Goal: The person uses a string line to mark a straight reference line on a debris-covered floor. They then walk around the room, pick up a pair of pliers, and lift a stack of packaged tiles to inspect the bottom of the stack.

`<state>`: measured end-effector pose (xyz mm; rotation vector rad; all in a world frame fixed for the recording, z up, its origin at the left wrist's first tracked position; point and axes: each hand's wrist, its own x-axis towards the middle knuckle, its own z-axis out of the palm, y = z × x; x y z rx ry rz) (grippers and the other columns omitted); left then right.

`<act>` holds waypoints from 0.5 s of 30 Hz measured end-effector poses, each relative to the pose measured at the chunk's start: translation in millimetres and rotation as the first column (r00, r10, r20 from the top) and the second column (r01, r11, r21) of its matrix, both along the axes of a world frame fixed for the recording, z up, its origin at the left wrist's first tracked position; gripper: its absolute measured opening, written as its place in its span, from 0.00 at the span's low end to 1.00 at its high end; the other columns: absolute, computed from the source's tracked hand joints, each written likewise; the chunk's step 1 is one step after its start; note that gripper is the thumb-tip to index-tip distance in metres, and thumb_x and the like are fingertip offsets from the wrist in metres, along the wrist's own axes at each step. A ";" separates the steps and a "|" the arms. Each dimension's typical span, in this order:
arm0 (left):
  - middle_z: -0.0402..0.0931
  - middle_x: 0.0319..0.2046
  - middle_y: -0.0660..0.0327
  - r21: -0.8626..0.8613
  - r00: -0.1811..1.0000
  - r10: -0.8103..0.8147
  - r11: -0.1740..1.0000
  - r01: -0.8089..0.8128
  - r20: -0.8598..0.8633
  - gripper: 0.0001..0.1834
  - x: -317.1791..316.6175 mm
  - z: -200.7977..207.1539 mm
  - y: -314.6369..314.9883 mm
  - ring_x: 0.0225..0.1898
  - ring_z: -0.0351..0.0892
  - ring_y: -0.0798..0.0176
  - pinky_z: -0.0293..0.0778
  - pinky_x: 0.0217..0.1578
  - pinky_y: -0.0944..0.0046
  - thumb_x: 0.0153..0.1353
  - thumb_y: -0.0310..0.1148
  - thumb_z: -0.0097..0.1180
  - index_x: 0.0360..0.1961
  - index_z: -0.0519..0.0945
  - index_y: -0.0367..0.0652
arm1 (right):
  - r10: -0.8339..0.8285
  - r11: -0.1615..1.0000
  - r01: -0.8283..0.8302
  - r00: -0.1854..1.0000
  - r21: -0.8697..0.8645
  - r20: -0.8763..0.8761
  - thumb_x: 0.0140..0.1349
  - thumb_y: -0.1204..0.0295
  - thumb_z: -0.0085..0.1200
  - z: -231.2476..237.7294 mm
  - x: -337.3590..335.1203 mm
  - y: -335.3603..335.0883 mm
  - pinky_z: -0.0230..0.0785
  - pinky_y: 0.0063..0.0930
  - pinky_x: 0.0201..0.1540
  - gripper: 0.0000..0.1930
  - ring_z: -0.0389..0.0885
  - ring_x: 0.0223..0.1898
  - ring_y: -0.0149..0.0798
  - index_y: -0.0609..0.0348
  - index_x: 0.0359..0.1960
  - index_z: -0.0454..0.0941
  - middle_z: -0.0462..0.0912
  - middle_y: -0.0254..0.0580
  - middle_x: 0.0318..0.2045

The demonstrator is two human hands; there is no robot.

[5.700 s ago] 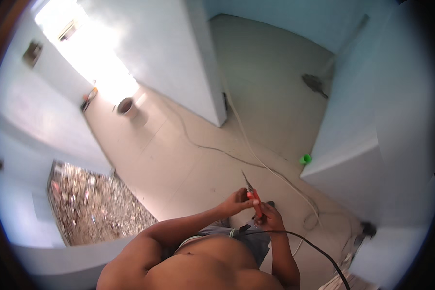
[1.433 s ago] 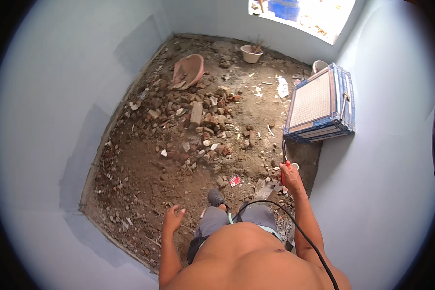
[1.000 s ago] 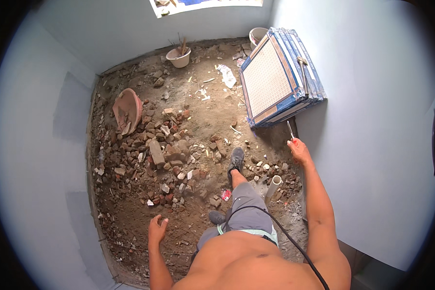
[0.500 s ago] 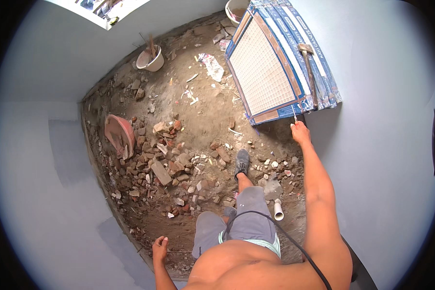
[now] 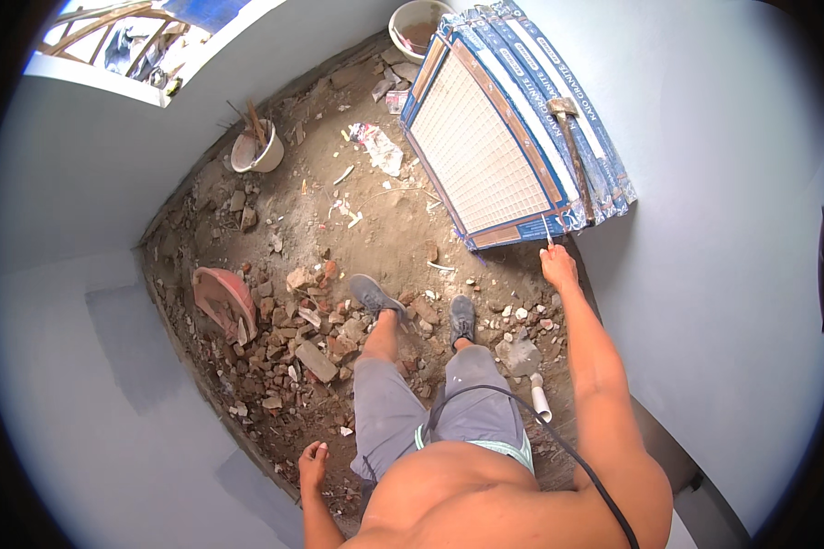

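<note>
My right hand (image 5: 558, 267) is stretched forward, its fingers closed round a thin, pointed, pale tool (image 5: 547, 230) whose exact kind is too small to tell. The tip reaches up in front of the lower corner of a stack of blue tile boxes (image 5: 604, 174) leaning on the right wall. A tile with a pale gridded back (image 5: 490, 137) faces out at the front of that stack. Across the boxes' edges lies a hammer (image 5: 572, 151) with a wooden handle. Low at my left side hangs my left hand (image 5: 312, 465), loosely curled with the fingers slightly apart and nothing visible in it.
Brick rubble (image 5: 316, 361) covers the dirt floor ahead and left, with a broken red basin (image 5: 227, 297) beside it. A white bucket (image 5: 267, 160) holding sticks and another white bucket (image 5: 405, 46) stand by the far wall. A white pipe piece (image 5: 541, 403) lies near my right leg.
My left foot has stepped forward to the edge of the rubble. The view has shifted, and my right hand still holds the thin tool near the boxes' corner.
</note>
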<state>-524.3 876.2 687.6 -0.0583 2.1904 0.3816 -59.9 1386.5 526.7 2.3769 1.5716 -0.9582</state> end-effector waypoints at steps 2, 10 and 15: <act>0.79 0.41 0.57 -0.037 0.999 -0.031 0.999 0.032 0.034 0.27 -28.5 -12.8 6.2 0.38 0.79 0.65 0.73 0.41 0.66 0.59 0.43 0.61 0.53 0.75 0.33 | -0.043 0.999 0.043 0.999 0.003 0.009 0.61 0.53 0.50 3.5 3.1 -8.7 0.68 0.49 0.51 0.21 0.77 0.48 0.60 0.57 0.44 0.74 0.81 0.57 0.42; 0.79 0.40 0.57 -0.024 0.978 -0.169 0.985 0.173 0.125 0.26 -199.2 -23.0 129.7 0.37 0.78 0.66 0.72 0.38 0.68 0.61 0.41 0.59 0.53 0.74 0.31 | -0.064 0.998 0.064 0.993 0.006 0.096 0.62 0.52 0.49 -12.0 -15.9 18.6 0.69 0.48 0.51 0.22 0.77 0.49 0.60 0.57 0.46 0.76 0.81 0.57 0.44; 0.77 0.42 0.62 0.136 0.920 -0.386 0.910 0.392 -0.068 0.27 -297.8 5.6 230.9 0.37 0.76 0.69 0.70 0.35 0.69 0.62 0.44 0.58 0.56 0.72 0.35 | -0.175 0.985 0.172 0.973 0.028 0.153 0.62 0.52 0.49 20.8 -47.3 10.4 0.69 0.49 0.50 0.22 0.77 0.47 0.60 0.59 0.42 0.78 0.81 0.57 0.42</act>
